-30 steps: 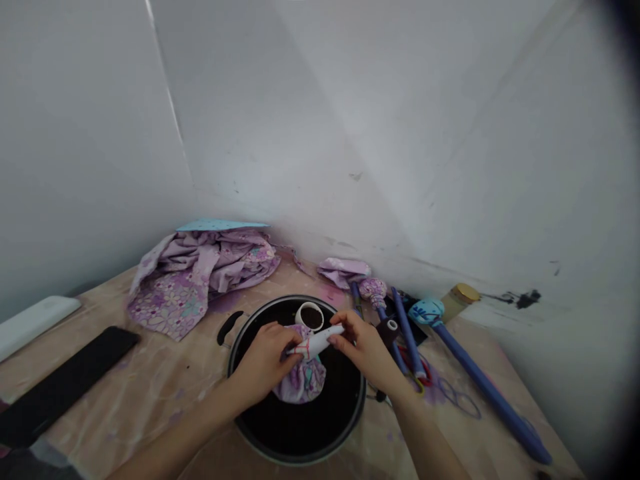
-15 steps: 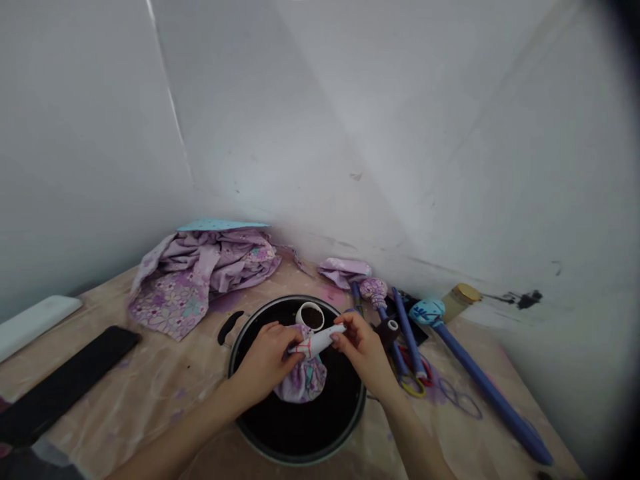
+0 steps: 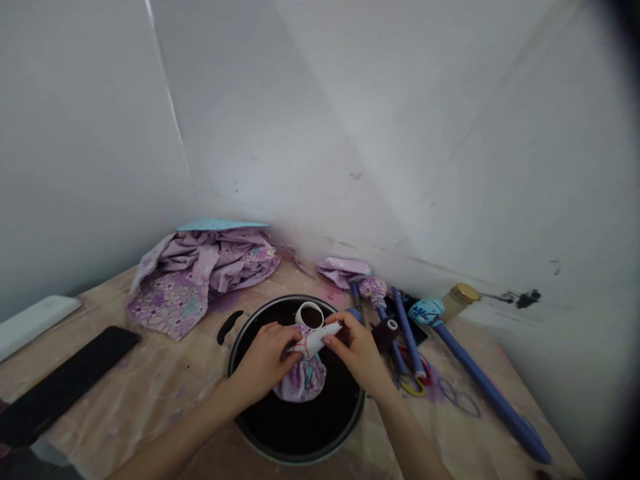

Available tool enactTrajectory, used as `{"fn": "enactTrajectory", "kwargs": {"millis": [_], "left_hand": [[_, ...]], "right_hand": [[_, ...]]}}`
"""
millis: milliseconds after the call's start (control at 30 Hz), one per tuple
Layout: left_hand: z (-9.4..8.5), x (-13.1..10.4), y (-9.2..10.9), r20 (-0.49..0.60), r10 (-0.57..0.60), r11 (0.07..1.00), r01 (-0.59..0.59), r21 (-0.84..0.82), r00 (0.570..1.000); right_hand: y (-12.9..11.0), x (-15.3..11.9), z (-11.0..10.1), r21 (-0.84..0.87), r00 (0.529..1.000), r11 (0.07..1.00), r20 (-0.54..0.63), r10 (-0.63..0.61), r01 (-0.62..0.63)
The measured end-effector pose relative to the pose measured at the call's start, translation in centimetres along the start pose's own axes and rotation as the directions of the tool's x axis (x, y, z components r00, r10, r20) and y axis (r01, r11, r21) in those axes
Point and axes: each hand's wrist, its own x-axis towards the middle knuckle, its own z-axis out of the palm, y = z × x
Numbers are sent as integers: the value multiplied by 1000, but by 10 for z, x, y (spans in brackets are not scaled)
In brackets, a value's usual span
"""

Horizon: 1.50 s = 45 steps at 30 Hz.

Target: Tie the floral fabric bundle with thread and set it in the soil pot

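Note:
Over the dark round pot [image 3: 235, 400], my left hand [image 3: 266, 360] is closed on a white rolled piece with red lines [image 3: 314, 341], like a paper cone. The gathered purple floral cloth [image 3: 303, 380] hangs just below it; my fingers hide whether the two are joined. My right hand [image 3: 356, 347] pinches the white piece's narrow right end, where a small dark opening shows. Behind it, inside the pot, stands a small white cup [image 3: 310, 316] holding something dark brown.
Crumpled floral cloth [image 3: 200, 280] lies at the back left. A black phone-like slab [image 3: 65, 383] and a white slab [image 3: 37, 323] are at left. On the right are cloth-headed blue sticks [image 3: 490, 387], a dark thread spool [image 3: 386, 333], scissors [image 3: 413, 385] and a gold-lidded jar [image 3: 460, 300].
My right hand has shifted slightly left along the white piece. Its narrow end now points more upward, with the dark opening showing. My left hand stays in place.

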Motion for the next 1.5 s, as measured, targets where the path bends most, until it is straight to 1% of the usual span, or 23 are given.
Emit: {"fn": "enactTrajectory", "kwargs": {"millis": [200,433,600,733,900,1233,1500], "left_hand": [[1,0,-1,-20,-11,1000,11,-2,1000],[0,-1,0,-14,-11,1000,11,-2,1000],[-1,-2,1,-6,-19,1000,19,-1,1000],[0,-2,0,-7,-26,1000,26,-2,1000],[1,-1,-2,-5,-34,999,34,-5,999],[0,0,0,5,-45,999,45,-6,999],[1,0,0,11,-47,999,47,-2,999]], "right_hand": [[6,1,5,105,999,994,39,-14,10],[8,-1,4,123,999,992,51,-2,-5],[9,0,7,219,1000,976,19,9,-13],[10,0,9,224,1000,975,-6,12,-11],[11,-3,9,275,1000,961,4,-11,10],[18,-3,9,250,1000,968,0,-19,19],[14,-4,13,154,998,987,-53,-41,49]]}}
